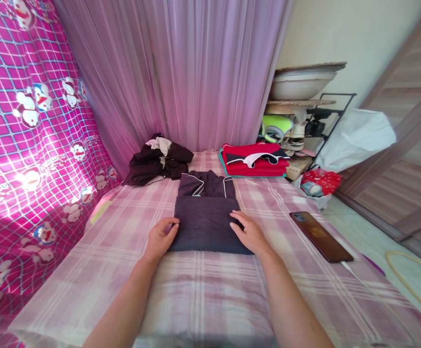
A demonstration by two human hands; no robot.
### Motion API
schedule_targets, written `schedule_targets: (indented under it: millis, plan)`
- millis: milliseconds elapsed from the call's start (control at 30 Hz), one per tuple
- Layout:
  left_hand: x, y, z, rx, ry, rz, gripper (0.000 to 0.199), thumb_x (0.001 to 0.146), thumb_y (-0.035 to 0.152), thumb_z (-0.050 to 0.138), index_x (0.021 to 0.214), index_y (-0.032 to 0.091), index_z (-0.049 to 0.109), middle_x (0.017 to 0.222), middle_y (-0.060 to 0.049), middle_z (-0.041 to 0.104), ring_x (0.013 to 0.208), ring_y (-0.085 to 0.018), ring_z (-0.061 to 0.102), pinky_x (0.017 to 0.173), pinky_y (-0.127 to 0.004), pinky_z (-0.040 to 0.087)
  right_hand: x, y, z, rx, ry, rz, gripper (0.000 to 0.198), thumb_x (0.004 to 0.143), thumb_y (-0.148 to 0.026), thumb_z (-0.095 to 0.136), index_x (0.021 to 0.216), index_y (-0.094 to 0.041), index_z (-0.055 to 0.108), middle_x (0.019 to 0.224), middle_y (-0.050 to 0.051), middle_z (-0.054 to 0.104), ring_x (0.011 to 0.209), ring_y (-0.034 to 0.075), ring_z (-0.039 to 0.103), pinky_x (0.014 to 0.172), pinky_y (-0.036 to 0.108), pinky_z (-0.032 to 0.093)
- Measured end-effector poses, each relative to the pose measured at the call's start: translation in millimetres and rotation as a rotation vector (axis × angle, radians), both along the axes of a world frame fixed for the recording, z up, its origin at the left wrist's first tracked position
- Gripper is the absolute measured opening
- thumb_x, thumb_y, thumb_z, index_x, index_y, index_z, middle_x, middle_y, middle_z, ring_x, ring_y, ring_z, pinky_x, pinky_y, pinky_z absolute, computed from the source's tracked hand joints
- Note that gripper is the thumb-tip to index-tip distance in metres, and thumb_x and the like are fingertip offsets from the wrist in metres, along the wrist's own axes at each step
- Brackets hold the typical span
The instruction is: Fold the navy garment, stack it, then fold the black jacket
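A dark folded shirt (208, 222) lies flat in front of me, its collar and white-piped shoulders at the far end and its body folded up toward them. My left hand (162, 235) rests at the shirt's left edge, palm down, fingers stretched toward the cloth with the thumb slightly apart. On the opposite side, my right hand (248, 232) touches the right edge, with fingers extended and the thumb spread. Neither hand grips the fabric.
Behind the shirt are a rumpled pile of dark clothes (156, 162) and a stack of red folded shirts (256, 162). A phone (321, 237) on a white cable lies at right on the plaid bedsheet (210, 295). Beyond stand a rack (336, 118) and bags (355, 137).
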State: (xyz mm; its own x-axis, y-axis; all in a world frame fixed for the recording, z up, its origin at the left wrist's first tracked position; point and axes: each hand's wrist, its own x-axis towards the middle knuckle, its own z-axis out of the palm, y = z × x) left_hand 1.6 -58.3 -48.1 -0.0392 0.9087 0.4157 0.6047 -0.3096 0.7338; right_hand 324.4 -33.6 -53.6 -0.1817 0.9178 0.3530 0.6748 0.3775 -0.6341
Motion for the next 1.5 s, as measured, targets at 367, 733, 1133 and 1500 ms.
schedule_targets:
  millis: [367, 733, 1133, 1500]
  plan:
    - [-25, -27, 7.9, -0.141, 0.391, -0.350, 0.059, 0.076, 0.050, 0.069, 0.130, 0.028, 0.059, 0.137, -0.008, 0.060, 0.134, -0.031, 0.047, 0.116, -0.056, 0.030, 39, -49, 11, -0.266, -0.076, 0.241, 0.074, 0.072, -0.030, 0.071, 0.142, -0.031, 0.049, 0.156, 0.007, 0.037, 0.142, 0.028, 0.036, 0.116, 0.053, 0.028]
    - [-26, -22, 3.7, -0.062, 0.325, -0.254, 0.030, 0.084, 0.044, 0.058, 0.108, 0.027, 0.065, 0.126, -0.007, 0.068, 0.124, -0.025, 0.058, 0.115, -0.055, 0.029, 35, -55, 5, 0.047, -0.222, 0.110, 0.037, 0.088, -0.032, 0.055, 0.123, -0.027, 0.066, 0.128, 0.008, 0.066, 0.127, 0.028, 0.054, 0.109, 0.053, 0.040]
    - [-17, -46, 81.4, -0.006, 0.065, -0.125, 0.038, 0.085, 0.058, 0.050, 0.086, 0.022, 0.064, 0.076, -0.002, 0.068, 0.070, -0.016, 0.063, 0.069, -0.028, 0.054, 25, -71, 86, 0.234, -0.119, -0.042, 0.034, 0.092, -0.047, 0.044, 0.099, -0.026, 0.069, 0.094, 0.008, 0.073, 0.095, 0.026, 0.067, 0.091, 0.041, 0.051]
    - [-6, 96, 118.3, -0.173, -0.021, 0.244, 0.052, 0.083, 0.061, 0.051, 0.104, 0.016, 0.065, 0.100, -0.009, 0.072, 0.093, -0.024, 0.066, 0.083, -0.035, 0.051, -15, 100, 121, -0.016, 0.035, -0.348, 0.042, 0.092, -0.053, 0.045, 0.108, -0.021, 0.066, 0.099, 0.012, 0.073, 0.095, 0.028, 0.068, 0.084, 0.040, 0.051]
